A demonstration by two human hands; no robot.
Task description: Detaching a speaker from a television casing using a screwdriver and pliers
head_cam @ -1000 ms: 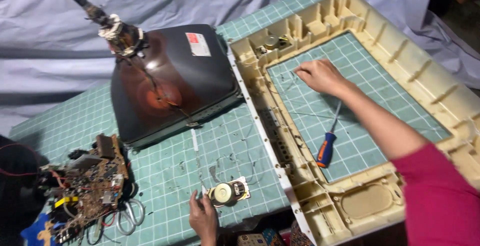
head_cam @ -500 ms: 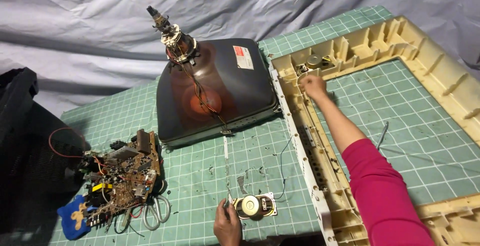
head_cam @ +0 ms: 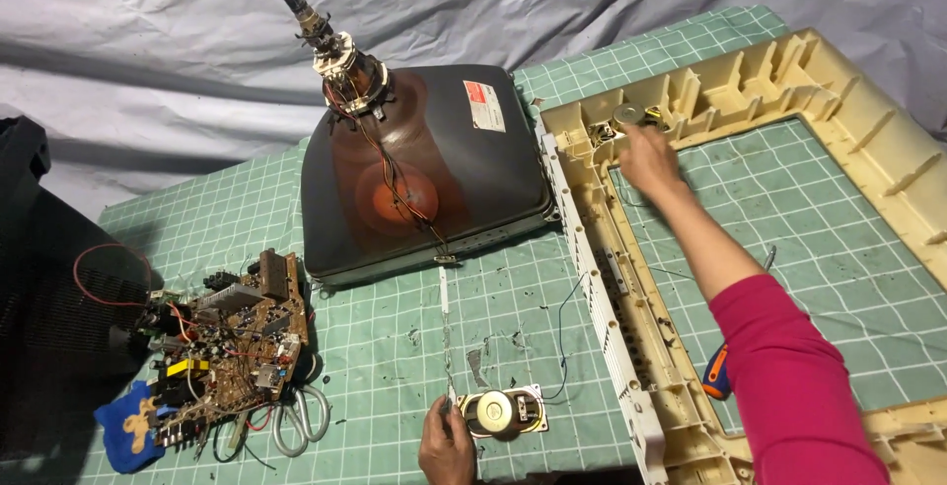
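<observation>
My right hand, at the end of a magenta sleeve, reaches into the far left corner of a cream plastic television front frame. Its fingers rest on a small round speaker mounted in that corner. My left hand is at the bottom edge of the view, gripping the left side of a loose oval speaker that lies on the green cutting mat. A thin wire runs up from this speaker towards the frame.
A picture tube lies face down left of the frame, neck pointing up. A circuit board with wires, scissors and a blue cloth lie at the left. A screwdriver with an orange and blue handle lies inside the frame.
My right hand has moved from the middle of the frame's opening to the round speaker in its far left corner. My left hand stays at the oval speaker. The view has shifted.
</observation>
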